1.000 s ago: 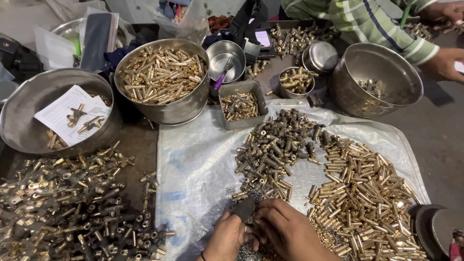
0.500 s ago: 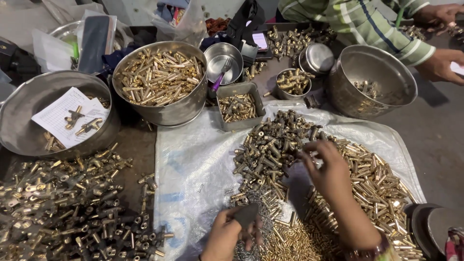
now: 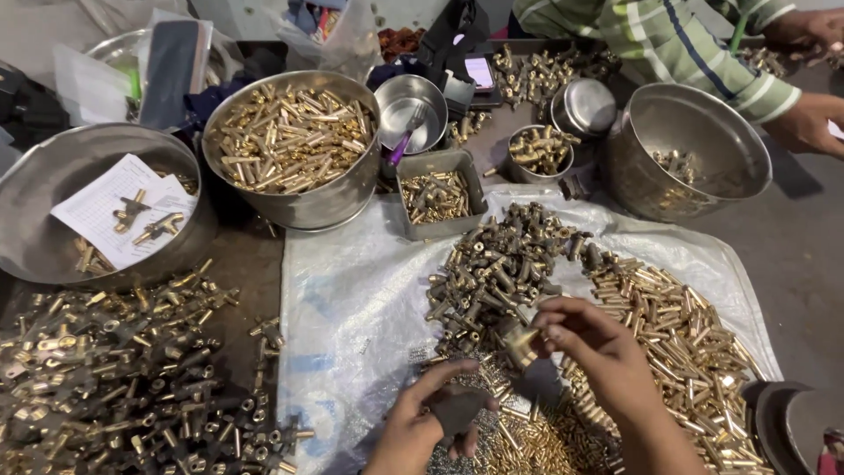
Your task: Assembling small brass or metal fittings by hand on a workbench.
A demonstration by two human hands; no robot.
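In the head view, the right hand sits low at about 5 o'clock, its thumb and fingertips pinching a small brass fitting just above the near edge of a heap of dark brass fittings. The left hand, at 6 o'clock by the bottom edge, has its fingers curled round a dark flat block, held just over a scatter of small brass pins. Both hands work over a white plastic sheet, whose bare stretch at 7 o'clock of the heap is the only open room nearby; its left edge borders a dense spread of brass T-shaped parts at 8 o'clock. To the right, at 4 o'clock, a pile of bright brass tubes crowds the right hand, reaching the sheet's right edge. Beyond the heap, at 12 o'clock, a small square steel tray of brass pieces stands on the sheet's far edge. At 11 o'clock stands a large steel bowl of brass tubes, and at 9 o'clock a steel basin with a paper sheet. At 2 o'clock a nearly empty steel pot stands beside another person's hand and striped sleeve.
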